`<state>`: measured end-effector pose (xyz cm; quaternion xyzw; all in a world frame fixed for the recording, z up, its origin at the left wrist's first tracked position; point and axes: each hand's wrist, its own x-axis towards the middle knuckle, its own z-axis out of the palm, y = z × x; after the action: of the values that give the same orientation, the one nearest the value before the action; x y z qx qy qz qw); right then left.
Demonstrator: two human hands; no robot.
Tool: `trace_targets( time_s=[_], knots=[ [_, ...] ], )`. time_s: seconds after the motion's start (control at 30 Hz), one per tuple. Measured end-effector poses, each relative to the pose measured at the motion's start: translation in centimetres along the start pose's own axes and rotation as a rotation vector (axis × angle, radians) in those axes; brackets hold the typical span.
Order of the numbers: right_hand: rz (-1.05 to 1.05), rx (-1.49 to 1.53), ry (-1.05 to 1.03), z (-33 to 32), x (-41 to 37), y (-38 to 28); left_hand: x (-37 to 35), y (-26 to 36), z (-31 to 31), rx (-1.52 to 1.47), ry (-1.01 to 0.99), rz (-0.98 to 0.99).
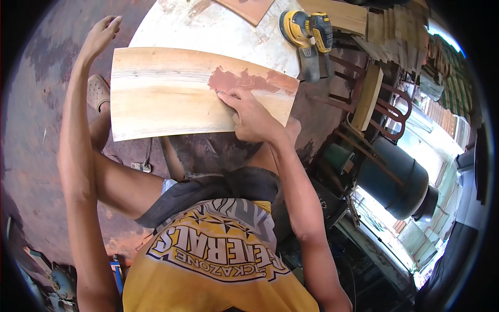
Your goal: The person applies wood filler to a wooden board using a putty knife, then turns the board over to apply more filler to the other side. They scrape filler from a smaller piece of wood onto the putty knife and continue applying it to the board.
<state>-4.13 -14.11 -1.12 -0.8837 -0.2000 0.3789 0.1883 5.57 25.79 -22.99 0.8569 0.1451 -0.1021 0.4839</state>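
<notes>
A curved, pale wooden board (pixel 166 99) lies across a round white tabletop, its near edge above my lap. Reddish-brown filler (pixel 228 80) is smeared in a ragged patch along its upper right part. My right hand (pixel 252 117) rests on the board just below that patch, thumb and index finger pressed together at its lower edge. Whatever is pinched there, if anything, is too small to make out. Out past the board's left end, my left hand (pixel 104 34) hangs in the air with loosely curled fingers, and nothing shows in them.
On the white tabletop (pixel 166 28), a yellow and black cordless sander (pixel 301 28) sits at the right edge, near a brown panel (pixel 247 8) at the back. Stacked wood (pixel 395 36), a chair frame (pixel 384 109) and a dark drum (pixel 395 174) crowd the right side.
</notes>
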Motion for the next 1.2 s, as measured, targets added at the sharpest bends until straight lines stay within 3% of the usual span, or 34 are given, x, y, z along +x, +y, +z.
trace_targets(
  time_s=[0.17, 0.23, 0.37, 0.5, 0.6, 0.83, 0.9, 1.2],
  knots=[
    [-0.042, 0.007, 0.0, -3.7, 1.7, -0.6, 0.5, -0.1, -0.1, -0.045, -0.042, -0.027],
    [0.147, -0.078, -0.046, -5.1, 3.2, -1.0, 0.2, 0.0, 0.1, -0.017, -0.009, -0.009],
    [0.032, -0.031, -0.025, -4.2, 3.1, 0.8, -0.3, -1.2, 0.1, -0.013, 0.022, 0.022],
    [0.06, -0.051, -0.129, -3.1, 2.2, -0.7, 1.0, -4.1, -0.6, -0.078, -0.026, -0.029],
    [-0.065, -0.03, -0.073, -1.0, 0.8, 0.0, 0.4, -2.0, -0.8, -0.09, -0.004, -0.011],
    [0.004, -0.048, -0.097, -4.4, 2.8, -1.4, 0.8, -1.3, -0.7, -0.115, -0.03, -0.017],
    [-0.066, -0.054, 0.069, -4.5, 4.2, -0.9, 0.7, -1.7, -0.8, -0.101, -0.013, -0.022],
    [-0.075, -0.079, -0.076, -2.1, 3.6, -2.6, 0.5, -3.3, -1.8, -0.134, 0.025, -0.028]
  ],
)
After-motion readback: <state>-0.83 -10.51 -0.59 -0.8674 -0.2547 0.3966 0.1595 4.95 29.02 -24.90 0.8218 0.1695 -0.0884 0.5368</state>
